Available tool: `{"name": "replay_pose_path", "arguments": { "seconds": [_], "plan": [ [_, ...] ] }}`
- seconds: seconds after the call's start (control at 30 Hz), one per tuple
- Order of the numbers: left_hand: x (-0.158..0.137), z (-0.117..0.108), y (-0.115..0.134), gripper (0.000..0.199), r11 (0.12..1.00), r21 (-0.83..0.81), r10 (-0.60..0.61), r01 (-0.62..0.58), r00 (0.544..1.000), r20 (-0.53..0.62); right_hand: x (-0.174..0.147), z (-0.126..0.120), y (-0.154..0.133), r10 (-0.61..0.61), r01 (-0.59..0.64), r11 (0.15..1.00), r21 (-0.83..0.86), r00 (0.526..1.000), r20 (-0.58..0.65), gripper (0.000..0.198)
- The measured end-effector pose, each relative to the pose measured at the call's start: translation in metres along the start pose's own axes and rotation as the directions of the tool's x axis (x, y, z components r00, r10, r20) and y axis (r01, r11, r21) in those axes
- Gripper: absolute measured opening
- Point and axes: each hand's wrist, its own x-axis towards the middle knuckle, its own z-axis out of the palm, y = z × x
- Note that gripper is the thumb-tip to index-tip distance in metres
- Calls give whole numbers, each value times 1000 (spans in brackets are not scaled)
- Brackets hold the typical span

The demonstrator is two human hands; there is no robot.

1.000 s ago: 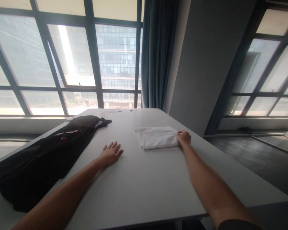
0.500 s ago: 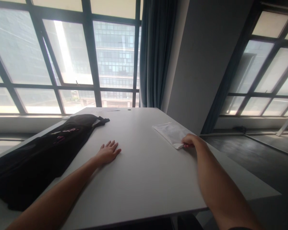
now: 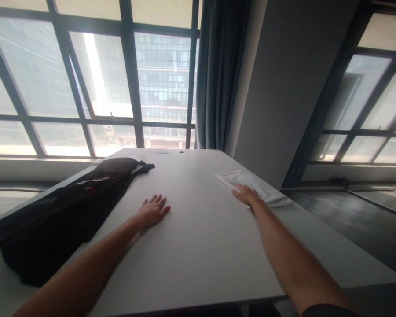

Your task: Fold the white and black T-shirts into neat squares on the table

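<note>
Two bare hands show in my head view, both palm-down over the white table. My right hand rests on the near left part of a white cloth, fingers extended and slightly spread, with no grip that I can see. The cloth lies on the right, reaching the table's right edge; whether a corner overhangs, I cannot tell. My left hand is flat on the table, fingers fanned, holding nothing, between the cloth and a black garment laid along the left side. I judge the step in hand to be smoothing or placing the cloth; the next move would call for light, even pressure. I make out no container, so no contents to report.
</note>
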Motion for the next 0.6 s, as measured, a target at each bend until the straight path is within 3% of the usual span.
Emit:
{"name": "replay_pose_path", "arguments": {
  "seconds": [0.4,0.6],
  "plan": [
    [-2,-1,0,68,1000,-4,5,-5,1000,-17,3,-1,64,135,-135,990,39,991,5,64],
    [-1,-2,-6,67,999,-22,33,-33,999,-23,-1,0,58,137,-136,991,18,987,-80,67]
  ]
}}
